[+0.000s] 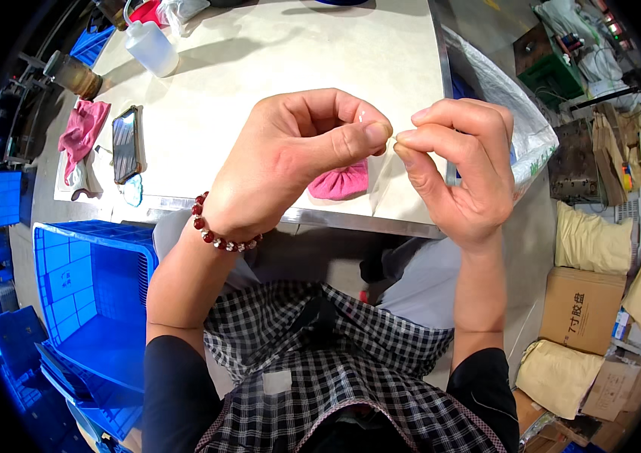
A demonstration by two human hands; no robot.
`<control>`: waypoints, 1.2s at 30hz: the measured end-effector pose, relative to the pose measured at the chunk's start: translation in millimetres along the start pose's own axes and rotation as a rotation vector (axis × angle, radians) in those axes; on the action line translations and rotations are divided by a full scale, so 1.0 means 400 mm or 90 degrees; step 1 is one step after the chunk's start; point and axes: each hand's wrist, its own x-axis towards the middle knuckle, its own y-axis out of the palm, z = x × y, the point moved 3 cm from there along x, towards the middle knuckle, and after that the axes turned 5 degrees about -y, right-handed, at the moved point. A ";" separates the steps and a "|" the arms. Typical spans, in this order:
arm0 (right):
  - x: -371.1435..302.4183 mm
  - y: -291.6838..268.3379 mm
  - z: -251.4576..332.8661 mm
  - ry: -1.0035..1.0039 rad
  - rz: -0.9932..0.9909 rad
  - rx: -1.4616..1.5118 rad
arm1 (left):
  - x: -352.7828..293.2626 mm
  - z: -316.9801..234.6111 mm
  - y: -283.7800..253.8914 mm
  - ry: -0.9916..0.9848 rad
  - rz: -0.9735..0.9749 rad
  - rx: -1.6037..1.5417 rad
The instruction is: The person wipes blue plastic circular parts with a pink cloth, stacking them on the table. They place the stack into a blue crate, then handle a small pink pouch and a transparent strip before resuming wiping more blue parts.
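Observation:
My left hand (pixel 301 143), with a beaded bracelet (pixel 209 235) on its wrist, is raised over the table's near edge. Its thumb and forefinger are pinched together, and a small clear or whitish bit shows by the forefinger. Close beside it, my right hand (pixel 471 170) pinches with thumb and forefinger, its other fingers curled. The fingertips of both hands almost meet at a tiny pale thing, too small to name. Below and behind the left hand lies a folded pink cloth (pixel 339 183) on the table, partly hidden by that hand.
On the white table (pixel 260 64) stand a squeeze bottle (pixel 151 47) and a jar (pixel 73 74). A phone (pixel 126 145) lies near a pink rag (pixel 83 132). Blue crates (pixel 94 294) are at the left; a white sack (pixel 535 140), a cardboard box (pixel 581 309) and yellowish bags (pixel 594 238) are at the right.

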 end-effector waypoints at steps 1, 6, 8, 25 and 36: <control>-0.003 0.000 -0.001 0.009 0.004 0.017 | 0.002 0.002 -0.005 0.011 0.004 -0.004; -0.019 0.005 -0.012 0.102 -0.025 0.143 | 0.008 0.008 -0.021 0.002 0.042 -0.066; -0.022 0.006 -0.014 0.137 -0.039 0.193 | 0.009 0.008 -0.023 -0.004 0.051 -0.086; -0.019 -0.005 -0.011 0.137 -0.050 0.219 | 0.015 -0.002 -0.047 0.030 0.032 -0.136; -0.008 -0.005 0.003 0.079 -0.019 0.156 | 0.011 -0.002 -0.055 0.044 -0.040 -0.203</control>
